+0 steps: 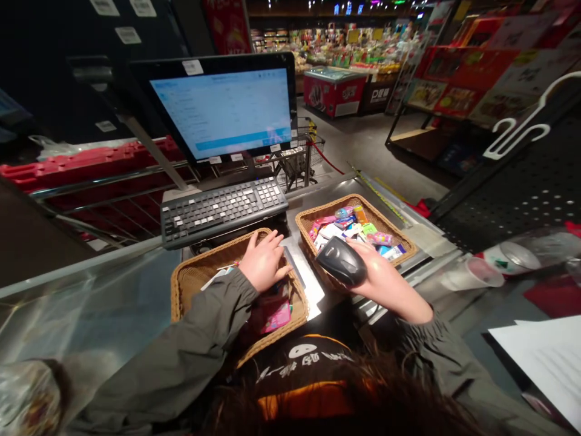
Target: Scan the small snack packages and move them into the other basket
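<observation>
**Left hand** (265, 261): the fingers (275, 243) are slightly curled and loosely apart, with nothing visible in their hold. They lie over the right rim of the left wicker basket (200, 274); whether the fingertips touch the rim cannot be told. A pink packet (276, 316) lies in this basket, below and nearer the body than the fingers. A white strip (305, 284) lies on the counter just beyond the fingertips, between the two baskets.

**Right hand** (382, 276): the fingers (358, 249) are closed around a black handheld scanner (340, 260), whose head points toward the left hand. The scanner hangs over the near rim of the right wicker basket (354, 204). Just past the fingers, this basket holds a heap of small, brightly wrapped packets (349, 233). Both forearms are covered by olive-grey sleeves (181, 351).

**Surroundings:** a dark keyboard (222, 211) sits on the steel counter (318, 192) ahead of the left fingers, and a lit monitor (222, 112) stands behind it. A plastic cup (472, 274) lies on its side to the right of the right fingers, and a white paper (540, 363) lies lower and farther right. A black pegboard (512, 188) rises beyond the cup. Well ahead of both hands stand a wire shopping cart (295, 158), a red freezer chest (333, 91) and stocked store shelves (345, 45).
</observation>
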A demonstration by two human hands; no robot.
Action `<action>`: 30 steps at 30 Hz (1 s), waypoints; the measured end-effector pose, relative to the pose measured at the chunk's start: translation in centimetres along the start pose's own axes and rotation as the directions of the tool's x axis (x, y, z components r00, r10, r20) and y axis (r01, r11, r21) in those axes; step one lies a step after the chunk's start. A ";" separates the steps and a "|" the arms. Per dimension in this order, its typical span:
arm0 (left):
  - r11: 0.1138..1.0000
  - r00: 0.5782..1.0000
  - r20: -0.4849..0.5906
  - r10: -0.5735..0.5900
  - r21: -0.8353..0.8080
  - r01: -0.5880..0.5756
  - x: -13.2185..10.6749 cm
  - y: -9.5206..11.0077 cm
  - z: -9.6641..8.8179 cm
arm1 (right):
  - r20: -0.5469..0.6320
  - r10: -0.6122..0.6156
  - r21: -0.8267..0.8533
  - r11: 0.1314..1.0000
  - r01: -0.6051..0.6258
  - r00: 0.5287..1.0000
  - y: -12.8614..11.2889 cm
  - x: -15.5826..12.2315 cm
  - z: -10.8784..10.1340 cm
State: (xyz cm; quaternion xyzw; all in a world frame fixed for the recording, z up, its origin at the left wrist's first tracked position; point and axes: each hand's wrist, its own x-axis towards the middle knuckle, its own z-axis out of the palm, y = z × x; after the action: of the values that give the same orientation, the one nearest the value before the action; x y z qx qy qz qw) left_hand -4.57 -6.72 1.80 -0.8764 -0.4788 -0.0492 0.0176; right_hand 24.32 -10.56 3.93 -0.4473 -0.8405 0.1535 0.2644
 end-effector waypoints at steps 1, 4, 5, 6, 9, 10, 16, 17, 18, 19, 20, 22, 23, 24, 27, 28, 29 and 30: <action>0.999 0.999 0.000 0.034 -0.001 -0.034 1.4 0.8 0.3 | -0.040 0.024 -0.006 1.000 -0.024 0.999 0.7 -0.4 -0.4; 0.996 0.996 0.010 0.086 0.012 -0.086 5.4 3.5 1.9 | -0.144 0.093 -0.021 0.995 -0.097 0.985 2.5 -1.3 -1.7; 0.996 0.996 0.015 0.083 0.016 -0.083 6.8 4.4 2.7 | -0.167 0.114 -0.025 0.992 -0.120 0.979 3.1 -1.6 -2.1; 0.997 0.997 0.019 0.070 0.015 -0.070 8.1 5.3 3.6 | -0.186 0.135 -0.028 0.989 -0.143 0.973 3.6 -1.8 -2.5; 1.000 0.997 0.082 0.013 -0.030 -0.011 11.8 7.8 6.7 | -0.246 0.186 -0.023 0.980 -0.198 0.951 4.8 -2.2 -3.5; 0.999 0.992 0.127 -0.013 -0.046 0.019 12.9 8.5 7.8 | -0.261 0.197 -0.017 0.978 -0.209 0.945 5.2 -2.2 -3.8; 0.994 0.963 0.259 -0.078 -0.052 0.094 17.8 10.8 12.8 | -0.279 0.216 0.008 0.975 -0.223 0.936 7.0 -2.1 -4.4; 0.992 0.956 0.278 -0.096 -0.053 0.115 18.3 10.9 13.3 | -0.278 0.213 0.009 0.976 -0.220 0.937 7.2 -2.0 -4.4; 0.989 0.949 0.294 -0.117 -0.053 0.139 18.7 11.1 13.8 | -0.277 0.211 0.009 0.976 -0.217 0.937 7.5 -2.0 -4.5; 0.985 0.942 0.306 -0.139 -0.052 0.163 19.0 11.3 14.2 | -0.278 0.210 0.009 0.976 -0.216 0.937 7.7 -2.0 -4.5; 0.982 0.937 0.313 -0.158 -0.050 0.183 19.2 11.5 14.5 | -0.278 0.210 0.010 0.976 -0.216 0.937 7.9 -1.9 -4.5; 0.978 0.932 0.316 -0.179 -0.046 0.204 19.4 11.8 14.9 | -0.283 0.209 0.015 0.977 -0.214 0.936 8.2 -1.8 -4.6; 0.977 0.931 0.315 -0.183 -0.046 0.207 19.4 12.0 15.0 | -0.284 0.208 0.020 0.977 -0.211 0.936 8.3 -1.8 -4.6; 0.977 0.933 0.310 -0.183 -0.049 0.208 19.3 12.1 14.9 | -0.286 0.207 0.024 0.978 -0.209 0.936 8.4 -1.7 -4.6; 0.978 0.943 0.286 -0.169 -0.072 0.197 19.1 12.3 14.5 | -0.294 0.202 0.030 0.979 -0.203 0.934 8.7 -1.7 -4.7; 0.979 0.947 0.278 -0.158 -0.082 0.187 19.1 12.2 14.2 | -0.296 0.201 0.027 0.979 -0.202 0.934 8.8 -1.7 -4.7; 0.980 0.951 0.272 -0.144 -0.090 0.175 19.1 12.2 14.0 | -0.298 0.198 0.021 0.979 -0.201 0.934 8.9 -1.7 -4.7; 0.982 0.956 0.265 -0.129 -0.098 0.160 19.1 12.1 13.7 | -0.300 0.196 0.015 0.980 -0.201 0.934 9.0 -1.7 -4.7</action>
State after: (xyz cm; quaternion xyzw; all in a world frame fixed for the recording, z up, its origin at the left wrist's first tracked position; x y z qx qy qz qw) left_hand 16.81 3.84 -9.61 -0.8375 -0.5360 0.0354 -0.1002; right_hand 33.87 -6.91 2.84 -0.5500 -0.7425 0.1028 0.3683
